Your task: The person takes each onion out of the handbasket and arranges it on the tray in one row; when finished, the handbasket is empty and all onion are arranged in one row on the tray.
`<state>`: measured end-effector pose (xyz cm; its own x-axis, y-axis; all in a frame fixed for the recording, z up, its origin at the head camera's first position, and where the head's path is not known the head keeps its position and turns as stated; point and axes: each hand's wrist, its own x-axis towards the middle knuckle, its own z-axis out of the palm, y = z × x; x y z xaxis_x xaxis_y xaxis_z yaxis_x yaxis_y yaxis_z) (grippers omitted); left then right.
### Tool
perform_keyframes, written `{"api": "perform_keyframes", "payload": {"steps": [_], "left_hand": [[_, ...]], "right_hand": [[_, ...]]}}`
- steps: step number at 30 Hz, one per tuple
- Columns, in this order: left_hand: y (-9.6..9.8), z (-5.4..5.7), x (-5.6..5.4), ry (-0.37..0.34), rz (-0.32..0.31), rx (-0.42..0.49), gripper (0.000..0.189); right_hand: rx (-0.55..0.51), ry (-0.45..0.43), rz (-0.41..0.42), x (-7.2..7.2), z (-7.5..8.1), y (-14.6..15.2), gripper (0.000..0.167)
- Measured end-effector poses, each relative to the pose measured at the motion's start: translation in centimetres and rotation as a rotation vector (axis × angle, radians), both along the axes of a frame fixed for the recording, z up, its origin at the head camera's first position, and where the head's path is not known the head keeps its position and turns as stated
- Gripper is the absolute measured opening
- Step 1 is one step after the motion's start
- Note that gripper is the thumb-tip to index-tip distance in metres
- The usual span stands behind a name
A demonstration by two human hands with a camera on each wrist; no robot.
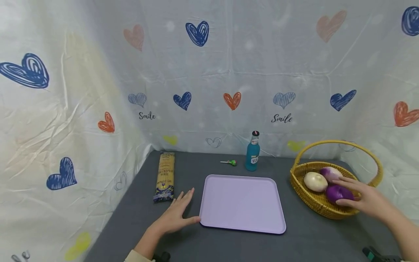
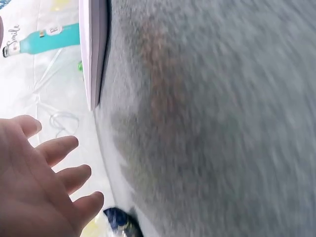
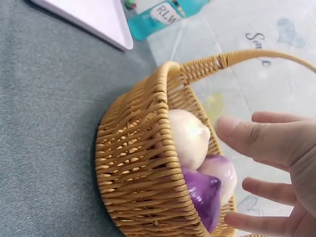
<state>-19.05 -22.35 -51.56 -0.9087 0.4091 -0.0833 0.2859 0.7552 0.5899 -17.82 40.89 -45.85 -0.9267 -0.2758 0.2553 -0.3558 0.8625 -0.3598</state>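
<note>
On the right of the head view, my right hand (image 1: 363, 196) reaches over a wicker basket (image 3: 143, 173) with a tall handle, fingers spread. Inside the basket are a white onion (image 1: 315, 181), a dark purple onion (image 1: 339, 193) and a pale purple-and-white onion (image 1: 330, 173). In the right wrist view, thumb and fingertips stand beside the onions, with nothing held. My left hand (image 1: 176, 214) is spread with straight fingers at the near left corner of a lilac tray (image 1: 242, 203), its thumb right at the tray's edge. The left wrist view shows its palm bare.
Behind the left hand lies a long yellow packet (image 1: 165, 174) with a dark blue end. A blue bottle (image 1: 252, 153) stands behind the tray, beside a green lollipop (image 1: 233, 162). The dark grey table (image 1: 222, 247) meets a heart-printed curtain (image 1: 209, 72) at the back.
</note>
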Motion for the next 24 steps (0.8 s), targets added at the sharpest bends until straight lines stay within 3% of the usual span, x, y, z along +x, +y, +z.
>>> {"api": "perform_keyframes", "payload": {"steps": [6,19,24], "left_hand": [[1.4,-0.3,-0.7,-0.032,-0.025,-0.017,0.106],[2.7,-0.8,-1.1,-0.12,-0.057,-0.127,0.129],[2.6,-1.5,-1.1,-0.134,-0.083,-0.078,0.134]], "right_hand": [[0.058,0.009,-0.007,-0.6,-0.8,1.0,0.058],[0.1,-0.128,0.029,-2.2,-1.9,1.0,0.053],[0.112,-0.118,0.048,-2.8,-2.5,0.6,0.051]]}}
